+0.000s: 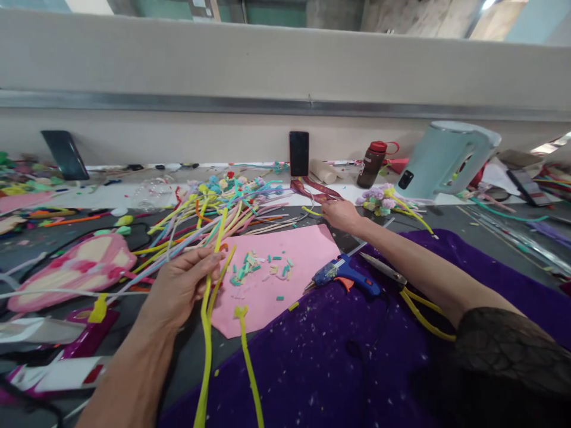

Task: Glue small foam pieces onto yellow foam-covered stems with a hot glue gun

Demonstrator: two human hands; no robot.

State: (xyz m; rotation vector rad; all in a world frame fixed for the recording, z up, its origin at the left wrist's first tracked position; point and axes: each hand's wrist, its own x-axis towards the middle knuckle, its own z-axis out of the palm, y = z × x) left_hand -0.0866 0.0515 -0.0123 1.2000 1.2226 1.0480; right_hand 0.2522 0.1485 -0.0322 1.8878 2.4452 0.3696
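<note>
My left hand (194, 273) is closed around long yellow pipe cleaners (206, 333), which stand up past the fingers and hang down towards me. Farther off, my right hand (341, 215) reaches to a dark red ribbon (316, 193), its fingers closed; what they grip, if anything, is hidden. A short yellow stem piece (311, 211) lies by its fingertips. Between the hands is a pink sheet (307, 249) scattered with small cut green and cream pieces. Another yellow pipe cleaner (248, 351) with a knobbed tip crosses the sheet's near edge. Many coloured pipe cleaners (178, 229) are heaped beyond my left hand.
A blue glue gun (345, 276) and pliers (382, 267) lie under my right forearm on purple cloth (321, 351). Behind are a phone (298, 153), a bottle (371, 166) and a kettle (439, 160). On the left sits a pink-and-cream fuzzy piece (84, 267).
</note>
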